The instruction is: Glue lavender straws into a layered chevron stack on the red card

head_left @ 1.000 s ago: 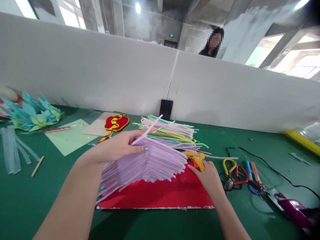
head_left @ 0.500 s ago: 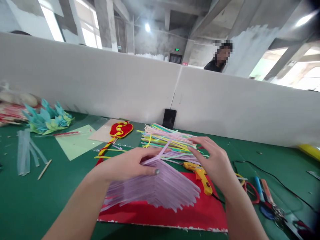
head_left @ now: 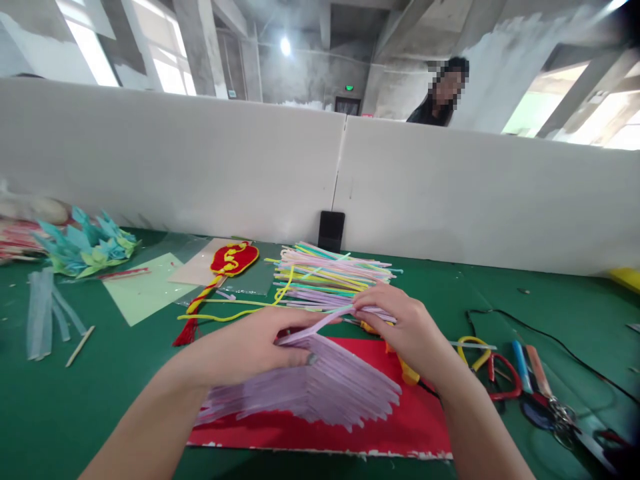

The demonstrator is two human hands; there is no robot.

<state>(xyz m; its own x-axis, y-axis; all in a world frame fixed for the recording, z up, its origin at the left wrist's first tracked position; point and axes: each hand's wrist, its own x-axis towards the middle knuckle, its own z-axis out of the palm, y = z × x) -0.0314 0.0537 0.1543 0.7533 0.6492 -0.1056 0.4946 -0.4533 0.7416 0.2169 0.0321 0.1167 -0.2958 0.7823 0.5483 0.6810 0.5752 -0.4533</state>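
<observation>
A leaf-shaped piece made of many lilac pipe cleaners [head_left: 345, 383] fans out low in the middle of the head view. My left hand [head_left: 265, 343] grips its top, thumb in front and fingers behind. From that top a single lilac strand [head_left: 330, 321] runs up to the right. My right hand [head_left: 390, 317] pinches the strand's far end between thumb and fingers. Beneath the piece lies a red board [head_left: 310, 443] with ragged white edges. A yellow glue gun [head_left: 410, 373] rests on the board, partly covered by my right hand.
Behind my hands lies a pile of coloured pipe cleaners [head_left: 320, 273]. A red and yellow tasselled ornament [head_left: 235, 259] and turquoise paper flowers [head_left: 90, 247] are to the left. Scissors [head_left: 505, 377], pens [head_left: 535, 367] and a black cable [head_left: 540, 343] lie right. A phone [head_left: 331, 231] leans against the white partition [head_left: 200, 160].
My right hand has come left and closed on the end of the lilac strand, which now leans further right. My left hand keeps its grip. The view has shifted slightly.
</observation>
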